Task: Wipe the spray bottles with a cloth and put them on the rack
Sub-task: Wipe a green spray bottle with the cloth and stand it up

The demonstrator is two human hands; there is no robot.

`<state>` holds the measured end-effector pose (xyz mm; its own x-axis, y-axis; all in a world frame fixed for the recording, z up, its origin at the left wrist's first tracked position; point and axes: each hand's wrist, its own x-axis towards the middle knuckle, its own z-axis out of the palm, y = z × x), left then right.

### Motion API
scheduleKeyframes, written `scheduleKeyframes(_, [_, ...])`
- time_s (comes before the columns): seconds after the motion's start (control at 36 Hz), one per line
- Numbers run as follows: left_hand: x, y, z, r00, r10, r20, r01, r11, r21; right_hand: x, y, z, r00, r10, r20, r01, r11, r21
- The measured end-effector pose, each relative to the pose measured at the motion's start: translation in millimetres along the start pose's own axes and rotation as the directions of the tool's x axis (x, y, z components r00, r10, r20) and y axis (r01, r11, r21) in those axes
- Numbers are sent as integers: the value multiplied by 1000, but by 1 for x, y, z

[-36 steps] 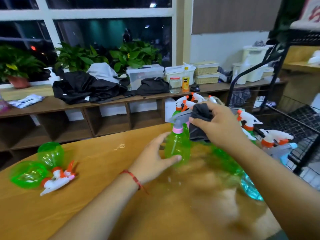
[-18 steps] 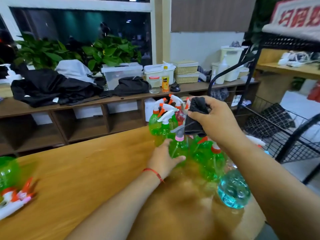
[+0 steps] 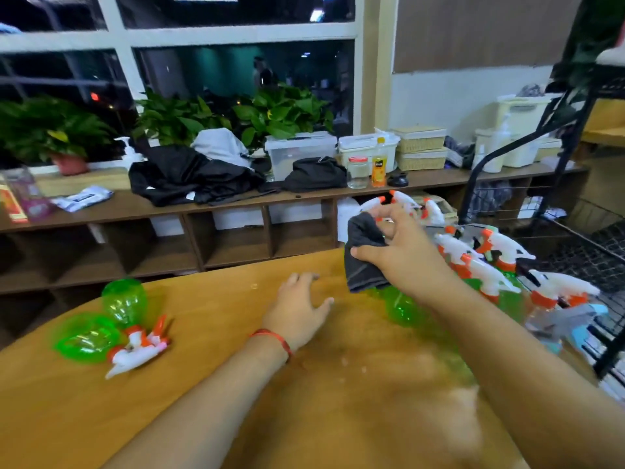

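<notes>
Cloth held up in the right hand, left hand flat on the tabletop

Two green translucent spray bottles lie on their sides at the left of the orange-brown wooden tabletop, long axes running far-left to near-right, white-and-orange trigger heads nearest the person. At the right edge a cluster of upright green bottles stands with nozzles pointing mostly right, toward the black wire rack. The right hand is raised over a round green bottle body whose top is hidden; thumb and curled fingers pinch a dark grey cloth that hangs down. The left hand rests palm down, fingers spread and relaxed, holding nothing. Half a second ago it gripped a bottle under the cloth; now it has let go
</notes>
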<state>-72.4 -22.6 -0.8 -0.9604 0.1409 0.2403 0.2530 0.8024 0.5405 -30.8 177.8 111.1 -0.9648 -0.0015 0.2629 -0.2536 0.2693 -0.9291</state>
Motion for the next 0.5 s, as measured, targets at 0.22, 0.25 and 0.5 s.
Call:
scheduleKeyframes(0.22, [-75, -95, -108, 978, -174, -117, 195, 958, 210, -29, -30, 105, 981, -29, 192, 34, 999, -23])
scheduleKeyframes(0.25, [-84, -105, -120, 973, -185, -137, 215, 944, 250, -33, -31, 117, 975, -35, 219, 38, 999, -10])
scheduleKeyframes(0.5, [-120, -179, -173, 927, -352, -134, 373, 808, 456, -42, -26, 188, 929, -47, 367, 78, 995, -70])
